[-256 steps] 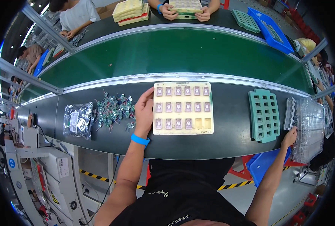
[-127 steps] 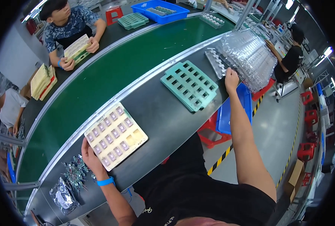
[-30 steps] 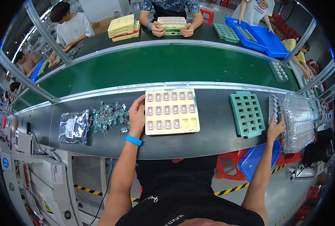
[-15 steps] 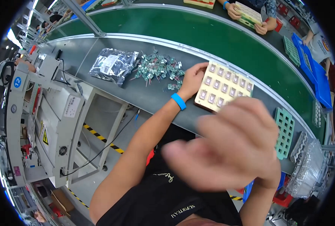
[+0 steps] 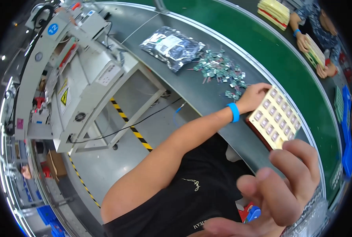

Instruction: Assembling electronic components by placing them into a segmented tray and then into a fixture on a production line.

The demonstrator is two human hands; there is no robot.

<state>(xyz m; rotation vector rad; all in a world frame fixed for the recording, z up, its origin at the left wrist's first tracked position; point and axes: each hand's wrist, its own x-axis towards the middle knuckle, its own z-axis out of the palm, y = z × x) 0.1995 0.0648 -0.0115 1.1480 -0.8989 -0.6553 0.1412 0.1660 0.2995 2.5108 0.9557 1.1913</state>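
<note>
My left hand (image 5: 255,96), with a blue band on its wrist, grips the left edge of a cream tray (image 5: 265,112). The tray has a reddish-brown side and lies on the dark bench. Rows of small rectangular pieces sit in its slots. Close to the camera, my right hand (image 5: 288,189) is raised with curled fingers apart and nothing visible in them. It covers the tray's near corner. Left of my left hand lies a loose heap of small green circuit boards (image 5: 219,67) with thin wires.
A silvery plastic bag (image 5: 170,46) lies beyond the boards. The green conveyor belt (image 5: 259,47) runs along the bench's far side. Across it, a co-worker's hands (image 5: 302,42) hold a similar tray. A grey machine (image 5: 85,89) stands at left. Clear plastic wrap (image 5: 312,213) is at lower right.
The view has turned, so the bench and tray appear farther right. My right hand's fingers have spread somewhat. My left hand has kept its hold on the tray.
</note>
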